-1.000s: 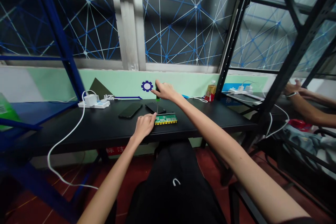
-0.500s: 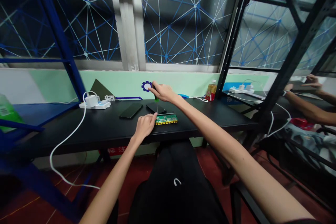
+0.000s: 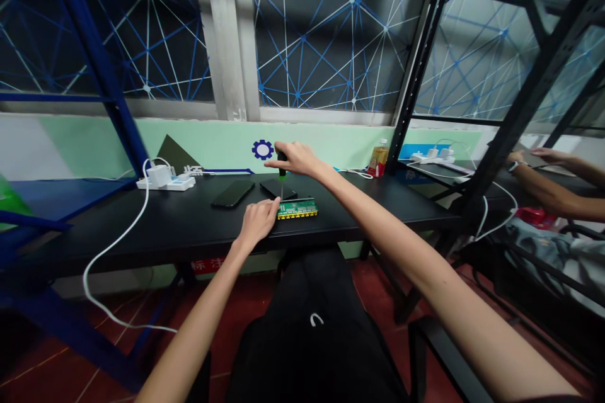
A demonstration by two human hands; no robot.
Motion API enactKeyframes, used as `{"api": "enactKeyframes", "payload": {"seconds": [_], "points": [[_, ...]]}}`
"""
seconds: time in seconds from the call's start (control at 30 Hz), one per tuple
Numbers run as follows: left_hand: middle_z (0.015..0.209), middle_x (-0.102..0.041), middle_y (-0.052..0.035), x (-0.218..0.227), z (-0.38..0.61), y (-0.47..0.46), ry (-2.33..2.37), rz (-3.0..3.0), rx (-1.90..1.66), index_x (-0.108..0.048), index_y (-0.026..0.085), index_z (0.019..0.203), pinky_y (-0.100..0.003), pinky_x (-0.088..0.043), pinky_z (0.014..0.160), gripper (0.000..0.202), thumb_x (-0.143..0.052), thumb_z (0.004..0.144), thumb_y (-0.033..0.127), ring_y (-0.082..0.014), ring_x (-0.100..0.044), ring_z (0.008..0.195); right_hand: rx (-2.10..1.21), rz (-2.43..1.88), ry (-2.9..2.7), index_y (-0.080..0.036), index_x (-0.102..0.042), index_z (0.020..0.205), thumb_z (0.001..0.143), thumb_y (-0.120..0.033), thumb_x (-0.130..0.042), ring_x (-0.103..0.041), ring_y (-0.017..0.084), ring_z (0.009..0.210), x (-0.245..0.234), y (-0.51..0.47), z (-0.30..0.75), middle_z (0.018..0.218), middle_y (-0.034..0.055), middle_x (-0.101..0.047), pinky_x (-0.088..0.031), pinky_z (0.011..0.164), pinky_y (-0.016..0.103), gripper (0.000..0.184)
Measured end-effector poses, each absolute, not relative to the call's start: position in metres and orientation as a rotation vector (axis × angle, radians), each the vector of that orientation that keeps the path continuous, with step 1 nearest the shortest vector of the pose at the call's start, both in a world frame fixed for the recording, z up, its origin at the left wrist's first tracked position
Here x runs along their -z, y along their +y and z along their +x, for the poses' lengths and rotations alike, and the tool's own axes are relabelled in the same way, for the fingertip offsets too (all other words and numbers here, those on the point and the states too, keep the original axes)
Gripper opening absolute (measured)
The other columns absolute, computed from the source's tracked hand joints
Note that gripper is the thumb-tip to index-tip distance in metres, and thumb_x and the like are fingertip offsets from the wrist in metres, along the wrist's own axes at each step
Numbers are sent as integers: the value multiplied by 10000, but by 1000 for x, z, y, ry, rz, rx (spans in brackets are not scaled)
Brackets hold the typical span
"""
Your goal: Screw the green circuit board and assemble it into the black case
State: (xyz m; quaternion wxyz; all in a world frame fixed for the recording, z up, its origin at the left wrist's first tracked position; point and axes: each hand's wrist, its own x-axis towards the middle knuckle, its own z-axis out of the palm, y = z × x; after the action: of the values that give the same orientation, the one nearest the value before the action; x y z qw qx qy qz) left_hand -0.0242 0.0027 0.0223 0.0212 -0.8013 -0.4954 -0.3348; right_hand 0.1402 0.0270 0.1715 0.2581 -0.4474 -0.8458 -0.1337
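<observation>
A small green circuit board lies on the black table near its front edge. My right hand is closed round the dark handle of a screwdriver, held upright with its tip down on the board's left end. My left hand rests on the table with curled fingers, its fingertips touching the board's left edge.
Two black phones lie behind the board. A white power strip with charger and cable sits at the left. A drink bottle stands by a black rack post. Another person's arms work at the right.
The view has shifted slightly. My right hand with the screwdriver has turned a little over the board. My left hand stays at the board's left edge.
</observation>
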Motion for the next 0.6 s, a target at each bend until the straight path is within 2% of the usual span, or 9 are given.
{"api": "enactKeyframes", "payload": {"seconds": [0.13, 0.23, 0.33, 0.47, 0.53, 0.6], "points": [[1023, -764, -89, -22, -25, 3, -1543, -2486, 1033, -739, 202, 888, -306, -452, 830, 576, -246, 1032, 462, -262, -693, 1006, 107, -1257, -2349, -185, -492, 1073, 914, -311, -514, -548, 193, 642, -175, 32, 141, 826, 74, -658, -392, 616, 323, 204], [1019, -763, -96, -21, -25, 3, -1528, -2489, 1053, -745, 197, 882, -306, -452, 844, 573, -256, 1031, 458, -262, -693, 1007, -100, -1285, -2321, -183, -496, 1078, 871, -236, -545, -534, 164, 561, -177, 37, 139, 744, 40, -641, -408, 579, 311, 219], [1003, -765, -100, -20, -25, 4, -1527, -2493, 1072, -752, 200, 876, -300, -456, 845, 568, -272, 1026, 465, -259, -696, 994, 78, -1372, -2248, -162, -556, 1005, 866, -274, -607, -591, 205, 681, -179, 41, 135, 751, 73, -640, -427, 643, 330, 185], [1010, -767, -97, -20, -25, 5, -1549, -2508, 1072, -753, 201, 890, -288, -457, 856, 575, -270, 1024, 482, -250, -692, 1007, 373, -1492, -2184, -133, -566, 1108, 853, -404, -675, -624, 300, 925, -178, 41, 132, 973, 165, -673, -435, 751, 369, 387], [1020, -767, -96, -19, -25, 6, -1568, -2510, 1094, -754, 195, 895, -289, -458, 867, 596, -251, 1025, 487, -250, -690, 1024, 405, -1533, -2201, -125, -546, 1162, 899, -470, -601, -626, 324, 968, -178, 38, 132, 1046, 197, -676, -438, 785, 393, 438], [1024, -767, -93, -19, -25, 7, -1588, -2507, 1122, -756, 195, 890, -294, -460, 885, 615, -236, 1025, 495, -254, -687, 1042, 333, -1559, -2218, -119, -531, 1187, 965, -451, -454, -630, 327, 977, -179, 35, 132, 1071, 206, -683, -439, 810, 417, 407]]}}
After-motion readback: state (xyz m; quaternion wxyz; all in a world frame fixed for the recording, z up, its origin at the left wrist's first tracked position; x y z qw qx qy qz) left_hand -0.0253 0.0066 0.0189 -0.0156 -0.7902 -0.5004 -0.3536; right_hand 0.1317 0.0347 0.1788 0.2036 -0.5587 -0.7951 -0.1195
